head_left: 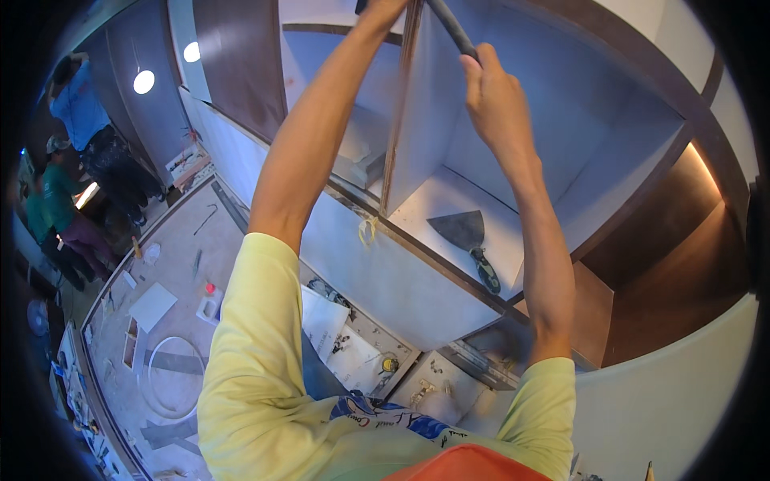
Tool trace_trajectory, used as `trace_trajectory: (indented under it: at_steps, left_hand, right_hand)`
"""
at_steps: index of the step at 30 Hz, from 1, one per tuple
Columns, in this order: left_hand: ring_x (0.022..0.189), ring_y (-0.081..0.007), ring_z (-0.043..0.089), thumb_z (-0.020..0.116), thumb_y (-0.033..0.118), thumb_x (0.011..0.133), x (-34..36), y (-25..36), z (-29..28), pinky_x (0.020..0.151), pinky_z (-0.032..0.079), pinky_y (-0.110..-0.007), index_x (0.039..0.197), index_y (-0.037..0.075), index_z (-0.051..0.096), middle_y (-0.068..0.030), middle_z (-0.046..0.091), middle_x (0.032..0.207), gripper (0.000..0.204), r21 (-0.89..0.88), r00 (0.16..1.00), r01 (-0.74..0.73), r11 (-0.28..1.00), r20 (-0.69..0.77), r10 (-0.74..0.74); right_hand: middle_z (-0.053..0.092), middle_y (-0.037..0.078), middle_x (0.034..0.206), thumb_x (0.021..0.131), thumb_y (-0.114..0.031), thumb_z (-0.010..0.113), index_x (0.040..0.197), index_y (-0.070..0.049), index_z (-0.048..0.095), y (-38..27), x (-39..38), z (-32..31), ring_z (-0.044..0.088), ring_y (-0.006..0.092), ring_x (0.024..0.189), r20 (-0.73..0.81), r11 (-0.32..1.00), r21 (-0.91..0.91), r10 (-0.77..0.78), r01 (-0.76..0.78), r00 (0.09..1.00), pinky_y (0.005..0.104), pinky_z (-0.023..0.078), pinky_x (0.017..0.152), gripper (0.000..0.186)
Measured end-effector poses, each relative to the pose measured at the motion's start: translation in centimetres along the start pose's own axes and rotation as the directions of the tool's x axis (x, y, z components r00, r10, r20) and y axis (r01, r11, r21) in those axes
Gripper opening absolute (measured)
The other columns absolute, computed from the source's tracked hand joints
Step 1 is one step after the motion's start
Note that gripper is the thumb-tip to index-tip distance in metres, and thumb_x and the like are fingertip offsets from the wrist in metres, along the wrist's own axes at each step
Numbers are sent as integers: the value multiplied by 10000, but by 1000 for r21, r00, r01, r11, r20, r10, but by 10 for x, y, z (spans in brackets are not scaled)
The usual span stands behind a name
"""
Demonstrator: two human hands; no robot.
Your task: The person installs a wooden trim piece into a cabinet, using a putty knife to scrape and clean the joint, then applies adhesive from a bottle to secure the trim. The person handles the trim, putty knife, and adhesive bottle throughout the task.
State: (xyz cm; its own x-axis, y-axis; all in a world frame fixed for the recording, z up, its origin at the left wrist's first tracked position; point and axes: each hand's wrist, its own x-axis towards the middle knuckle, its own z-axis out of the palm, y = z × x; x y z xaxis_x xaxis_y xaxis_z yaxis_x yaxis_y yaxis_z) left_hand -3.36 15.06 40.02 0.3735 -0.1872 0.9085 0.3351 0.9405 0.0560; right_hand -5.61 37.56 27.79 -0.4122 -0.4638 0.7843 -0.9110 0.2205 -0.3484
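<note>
My right hand [499,100] is closed around the end of a long dark tool handle [455,32], in front of the open upper cabinet compartment. The handle runs up and left out of the picture, so the tool's head is hidden. My left hand [387,10] is raised at the top edge, by the upper end of the cabinet's upright divider [399,120]; its fingers are mostly cut off. A small dark piece shows beside it. Below my right hand, a wide scraper [460,231] with a dark blade and handle lies on the compartment floor.
A yellow strip [367,231] hangs on the cabinet's front edge. A lit brown shelf niche [682,264] curves away at right. On the large table [233,264] at left lie a white ring [151,377], a white bottle [210,306] and a board [152,307]. Several people work at far left.
</note>
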Motion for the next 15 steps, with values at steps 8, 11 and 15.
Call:
trace_trajectory:
  at_steps: [8,11,15]
  left_hand:
    - [1036,-354,620,386,45,965,-4,8,4,937,493,-479,1320,24,494,-197,625,1093,372,110,998,-55,992,24,53]
    - [1042,-369,625,407,18,948,-11,2,2,930,492,-489,1324,31,506,-198,629,1082,388,36,999,-13,999,-32,14]
    - [1050,-379,628,403,-3,930,-10,-8,-10,940,485,-494,1312,43,527,-203,637,1108,405,181,999,39,983,-15,-36]
  right_hand:
    - [660,251,756,1075,-293,459,1137,-46,524,-3,1,-9,624,487,705,78,997,28,-80,78,994,582,466,651,263]
    - [688,265,809,1067,-287,451,1187,-51,522,-3,-6,-4,649,514,776,83,998,-44,-50,53,995,606,490,704,274]
    - [597,213,647,1087,-294,466,1085,-60,525,-4,-5,11,584,452,601,-51,948,97,-300,303,953,532,425,565,241]
